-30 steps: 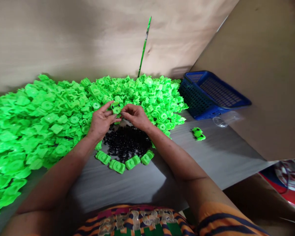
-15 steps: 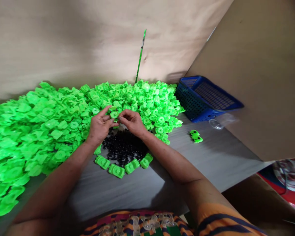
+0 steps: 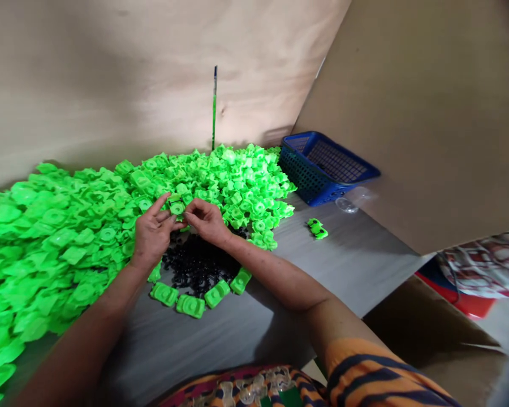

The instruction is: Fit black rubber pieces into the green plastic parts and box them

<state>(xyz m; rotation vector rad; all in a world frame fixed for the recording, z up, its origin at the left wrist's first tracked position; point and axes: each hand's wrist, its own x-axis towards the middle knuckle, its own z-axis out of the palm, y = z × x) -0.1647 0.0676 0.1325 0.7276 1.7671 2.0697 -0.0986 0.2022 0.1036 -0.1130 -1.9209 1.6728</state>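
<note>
A green plastic toy car body (image 3: 177, 207), with a black axle across its far end, is held up in my left hand (image 3: 151, 230). The fingers and thumb of that hand are closed around its sides. My right hand (image 3: 207, 222) is pinched at the car body's lower right edge; whatever lies between its fingertips is hidden. Below both hands spreads a heap of small black wheel-and-axle pieces (image 3: 203, 263). Several green car bodies (image 3: 190, 306) lie in a curve along the near side of that heap.
A large pile of green car bodies (image 3: 68, 226) covers the table's left and back. To the right stand a blue basket (image 3: 309, 189), a clear plastic piece (image 3: 346, 205) and a green car with black wheels (image 3: 317, 228). A thin green stick (image 3: 214, 113) leans on the back wall.
The head view has turned slightly right, so everything appears shifted left. Both hands stay at the same car body with nearly the same grip.
</note>
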